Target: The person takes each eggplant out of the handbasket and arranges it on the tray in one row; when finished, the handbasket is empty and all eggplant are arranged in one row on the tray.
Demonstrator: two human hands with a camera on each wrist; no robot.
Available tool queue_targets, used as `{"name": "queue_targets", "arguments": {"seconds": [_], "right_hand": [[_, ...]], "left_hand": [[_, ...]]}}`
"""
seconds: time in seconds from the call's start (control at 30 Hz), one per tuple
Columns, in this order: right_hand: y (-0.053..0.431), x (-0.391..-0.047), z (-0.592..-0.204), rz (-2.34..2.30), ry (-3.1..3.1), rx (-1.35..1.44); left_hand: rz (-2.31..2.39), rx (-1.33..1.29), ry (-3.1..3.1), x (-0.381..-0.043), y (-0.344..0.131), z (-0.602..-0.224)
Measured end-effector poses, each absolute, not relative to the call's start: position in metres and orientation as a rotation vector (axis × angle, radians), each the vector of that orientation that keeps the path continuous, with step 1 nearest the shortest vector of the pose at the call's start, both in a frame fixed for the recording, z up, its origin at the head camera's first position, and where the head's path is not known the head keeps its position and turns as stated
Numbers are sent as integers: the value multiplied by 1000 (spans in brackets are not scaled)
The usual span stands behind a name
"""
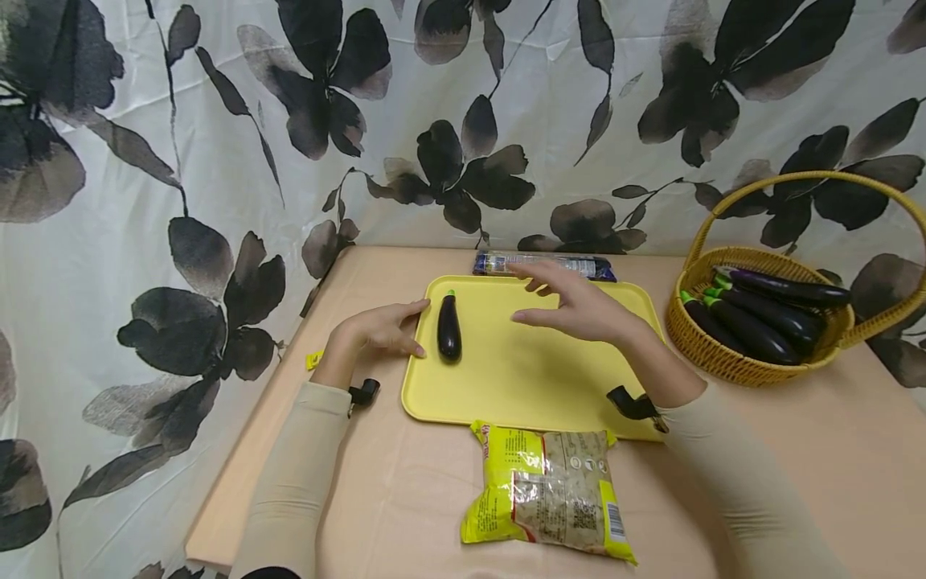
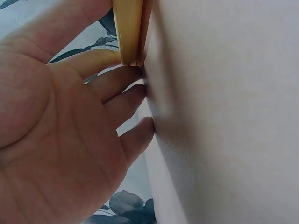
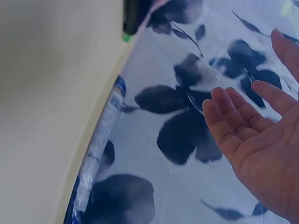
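The dark eggplant (image 1: 449, 328) lies on the left side of the yellow tray (image 1: 506, 390), with its green end pointing to the far side. The left hand (image 1: 374, 331) is at the tray's left edge. Its fingers are almost straight and touch the edge, but they do not curl round it. The right hand (image 1: 582, 307) is up above the tray, to the right of the eggplant. Its fingers are spread and loose, and it holds nothing.

To do this bit well, I think the left hand should press softly. A hard push could make the tray jump, and the eggplant might roll, because it looks round and smooth. The right hand should move slowly and not knock the eggplant. Mind the yellow bag (image 1: 553, 490) on the tabletop (image 1: 398, 482), right by the near edge. A long packet (image 1: 493, 263) lies by the far edge, so there is little room that way. On the right, the basket (image 1: 709, 363) has a tall handle (image 1: 810, 174) that could get bumped.
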State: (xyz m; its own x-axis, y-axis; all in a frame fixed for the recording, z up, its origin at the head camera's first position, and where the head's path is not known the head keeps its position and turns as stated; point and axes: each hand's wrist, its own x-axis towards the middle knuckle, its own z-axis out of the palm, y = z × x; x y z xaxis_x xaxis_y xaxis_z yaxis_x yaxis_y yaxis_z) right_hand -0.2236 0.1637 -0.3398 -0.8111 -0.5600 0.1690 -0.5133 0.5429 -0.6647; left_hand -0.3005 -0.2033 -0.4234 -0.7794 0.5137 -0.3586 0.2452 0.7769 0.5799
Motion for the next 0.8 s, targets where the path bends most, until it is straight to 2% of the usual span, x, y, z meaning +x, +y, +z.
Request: {"name": "queue_targets", "arguments": {"seconds": [0.27, 0.8], "right_hand": [[215, -210, -341, -1348, 2802, -870], [301, -207, -331, -1321, 3037, -365]], "left_hand": [[707, 567, 2459, -302, -202, -423], [712, 548, 2444, -306, -200, -420]]}}
